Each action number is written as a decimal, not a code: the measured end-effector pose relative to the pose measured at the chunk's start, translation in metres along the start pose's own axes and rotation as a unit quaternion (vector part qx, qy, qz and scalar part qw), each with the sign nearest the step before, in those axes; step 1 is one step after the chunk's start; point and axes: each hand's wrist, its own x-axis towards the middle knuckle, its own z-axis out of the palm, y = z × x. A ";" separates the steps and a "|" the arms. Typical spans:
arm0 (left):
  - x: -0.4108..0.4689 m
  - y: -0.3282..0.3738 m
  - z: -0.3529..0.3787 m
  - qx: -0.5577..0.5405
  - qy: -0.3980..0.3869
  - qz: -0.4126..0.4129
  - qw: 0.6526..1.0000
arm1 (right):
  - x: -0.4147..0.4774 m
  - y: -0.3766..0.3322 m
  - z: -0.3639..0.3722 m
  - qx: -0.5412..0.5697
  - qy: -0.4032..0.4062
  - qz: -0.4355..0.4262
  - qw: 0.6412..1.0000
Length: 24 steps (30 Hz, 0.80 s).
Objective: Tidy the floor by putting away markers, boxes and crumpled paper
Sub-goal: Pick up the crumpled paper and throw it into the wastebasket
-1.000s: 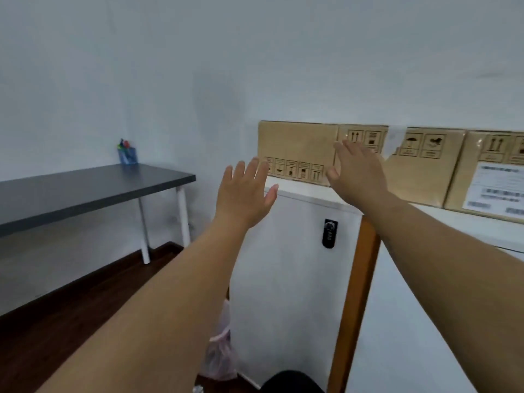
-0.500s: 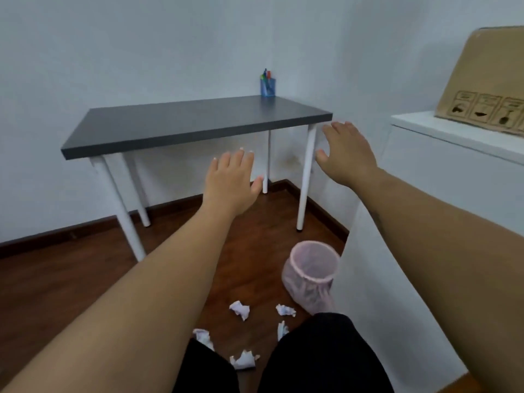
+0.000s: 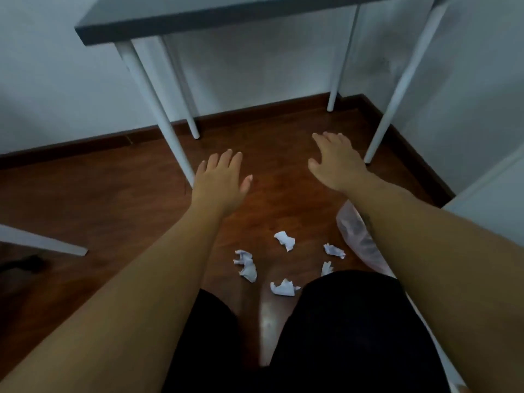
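Observation:
Several crumpled white paper balls lie on the dark wooden floor just in front of my legs: one (image 3: 246, 265) to the left, one (image 3: 285, 241) in the middle, one (image 3: 334, 251) on the right, others nearer my knees. A pink-lined waste bin (image 3: 358, 239) stands right of them, partly hidden by my right forearm. My left hand (image 3: 222, 181) and my right hand (image 3: 336, 160) are stretched out palm down above the floor, fingers apart, holding nothing, well above and beyond the papers.
A dark grey table (image 3: 198, 21) on white legs (image 3: 158, 109) stands against the white wall ahead. A white cabinet (image 3: 493, 194) is at the right edge. Another white leg (image 3: 42, 243) juts in at the left.
The view has swung from the cabinet with cardboard boxes to the left and down to the floor. Both empty hands have lowered with it.

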 end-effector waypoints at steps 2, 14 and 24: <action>-0.006 -0.013 0.031 -0.007 -0.019 -0.004 1.000 | 0.004 0.003 0.036 0.010 -0.031 0.008 0.999; -0.058 -0.093 0.201 -0.030 -0.211 -0.145 0.966 | 0.002 0.006 0.254 0.012 -0.221 0.033 0.975; -0.140 -0.175 0.314 -0.086 -0.303 -0.404 0.859 | 0.024 -0.070 0.384 0.065 -0.301 -0.031 0.951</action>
